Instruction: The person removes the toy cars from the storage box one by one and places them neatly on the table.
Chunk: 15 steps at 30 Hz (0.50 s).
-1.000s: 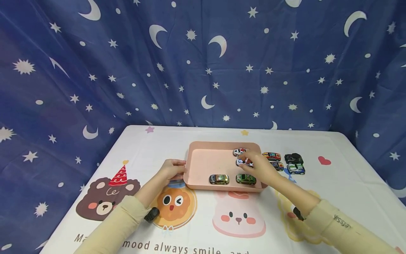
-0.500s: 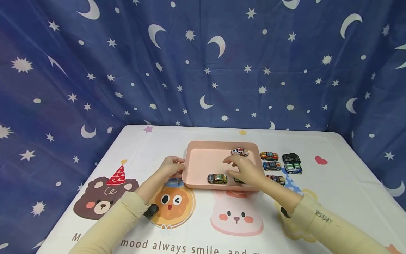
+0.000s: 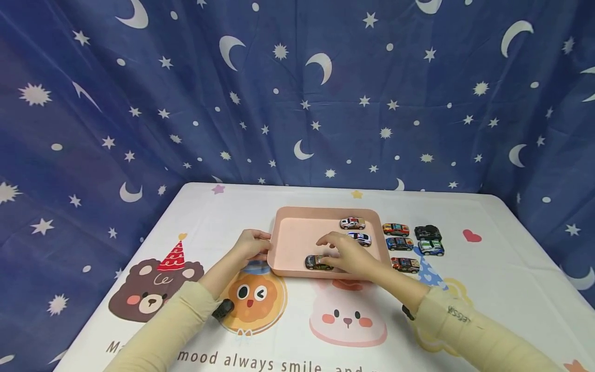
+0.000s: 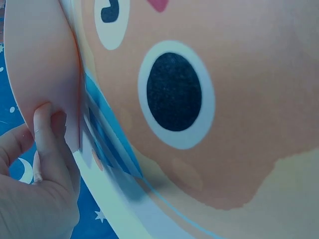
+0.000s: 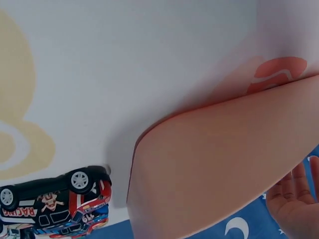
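A pink tray (image 3: 295, 209) lies on the table. My left hand (image 3: 252, 245) holds its left wall between thumb and fingers, seen closely at the tray wall (image 4: 45, 64) in the left wrist view. Over the tray is my right hand (image 3: 348, 254), its fingers loosely bent and spread above a dark gold toy car (image 3: 314, 262). The thumb overlaps the car's right end; contact cannot be told. A white and red toy car (image 3: 351, 223) stands at the back right of the tray, with a white and blue toy car (image 3: 361, 238) in front, partly covered by the hand.
Outside the tray's right wall stand several toy cars: an orange-red one (image 3: 396, 230), a blue one (image 3: 400, 244), a black and red one (image 3: 406, 265), a black one (image 3: 427, 232), and a white and green one (image 3: 431, 248). A starry blue curtain (image 3: 297, 103) hangs behind the table.
My right hand has left the white and blue car and moved left and nearer, towards the dark gold car. The green car is now hidden beneath it. My left hand stays on the tray.
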Each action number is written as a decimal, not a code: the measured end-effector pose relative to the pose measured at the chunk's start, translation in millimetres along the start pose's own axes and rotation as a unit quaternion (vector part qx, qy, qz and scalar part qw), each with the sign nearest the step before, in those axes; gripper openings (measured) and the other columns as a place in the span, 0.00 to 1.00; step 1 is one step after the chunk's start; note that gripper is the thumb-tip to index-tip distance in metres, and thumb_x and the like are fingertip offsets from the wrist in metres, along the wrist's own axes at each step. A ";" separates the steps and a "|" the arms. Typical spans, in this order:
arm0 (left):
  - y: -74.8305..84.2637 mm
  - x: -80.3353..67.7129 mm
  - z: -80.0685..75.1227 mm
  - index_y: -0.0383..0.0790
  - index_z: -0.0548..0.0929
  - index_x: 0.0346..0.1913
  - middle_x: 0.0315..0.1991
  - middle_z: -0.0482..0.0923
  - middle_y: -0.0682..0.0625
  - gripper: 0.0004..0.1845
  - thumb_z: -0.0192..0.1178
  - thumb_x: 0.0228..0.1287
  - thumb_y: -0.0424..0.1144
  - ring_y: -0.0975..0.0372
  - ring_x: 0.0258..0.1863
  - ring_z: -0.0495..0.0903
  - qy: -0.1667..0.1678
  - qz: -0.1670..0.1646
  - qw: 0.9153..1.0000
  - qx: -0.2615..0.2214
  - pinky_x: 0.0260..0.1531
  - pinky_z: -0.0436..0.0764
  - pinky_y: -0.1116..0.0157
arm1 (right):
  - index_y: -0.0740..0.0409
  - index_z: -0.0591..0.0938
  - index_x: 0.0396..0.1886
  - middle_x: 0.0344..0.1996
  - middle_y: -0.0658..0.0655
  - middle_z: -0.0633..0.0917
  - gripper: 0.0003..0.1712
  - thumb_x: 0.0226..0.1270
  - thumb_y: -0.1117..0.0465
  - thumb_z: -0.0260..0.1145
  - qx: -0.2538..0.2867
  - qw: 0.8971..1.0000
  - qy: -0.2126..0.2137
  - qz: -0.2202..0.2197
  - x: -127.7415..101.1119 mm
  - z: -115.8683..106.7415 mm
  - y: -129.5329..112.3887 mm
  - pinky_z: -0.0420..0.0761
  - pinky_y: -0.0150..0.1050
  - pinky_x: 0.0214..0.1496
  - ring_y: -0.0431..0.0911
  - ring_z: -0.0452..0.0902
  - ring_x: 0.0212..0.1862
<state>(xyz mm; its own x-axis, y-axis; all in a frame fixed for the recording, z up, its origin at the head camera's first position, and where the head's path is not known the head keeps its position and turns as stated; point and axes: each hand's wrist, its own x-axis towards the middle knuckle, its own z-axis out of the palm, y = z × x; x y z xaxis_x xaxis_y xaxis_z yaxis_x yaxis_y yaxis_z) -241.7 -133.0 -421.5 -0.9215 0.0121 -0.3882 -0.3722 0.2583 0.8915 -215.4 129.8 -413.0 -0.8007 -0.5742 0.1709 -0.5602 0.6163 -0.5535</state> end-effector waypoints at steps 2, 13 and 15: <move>-0.3 0.0 0.1 0.25 0.75 0.53 0.32 0.79 0.46 0.19 0.57 0.56 0.25 0.67 0.21 0.78 0.003 0.004 1.000 0.003 0.16 0.80 0.76 | 0.62 0.78 0.49 0.47 0.58 0.81 0.19 0.59 0.63 0.68 -0.005 1.000 -0.003 -0.006 0.4 1.4 -0.2 0.82 0.46 0.51 0.53 0.78 0.48; -4.5 -0.5 1.9 0.25 0.76 0.52 0.30 0.81 0.46 0.19 0.58 0.54 0.25 0.68 0.20 0.78 0.010 0.018 1.000 0.008 0.17 0.81 0.74 | 0.61 0.79 0.49 0.45 0.56 0.81 0.19 0.58 0.61 0.69 -0.008 1.000 -0.025 -0.008 2.1 5.0 0.6 0.83 0.43 0.47 0.50 0.79 0.45; -4.0 -0.9 1.2 0.25 0.77 0.52 0.32 0.82 0.44 0.19 0.58 0.54 0.25 0.68 0.21 0.78 0.009 0.018 1.000 0.007 0.18 0.82 0.74 | 0.61 0.79 0.49 0.44 0.56 0.81 0.19 0.58 0.61 0.70 -0.012 1.000 -0.024 -0.009 3.2 6.2 1.7 0.83 0.42 0.47 0.48 0.78 0.44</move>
<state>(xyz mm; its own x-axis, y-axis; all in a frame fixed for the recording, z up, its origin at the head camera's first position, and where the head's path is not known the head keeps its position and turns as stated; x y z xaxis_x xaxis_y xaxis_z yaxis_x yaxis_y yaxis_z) -239.3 -132.9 -425.0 -0.9362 0.0044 -0.3514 -0.3370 0.2719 0.9014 -217.7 125.7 -418.4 -0.7801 -0.6096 0.1413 -0.5794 0.6184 -0.5309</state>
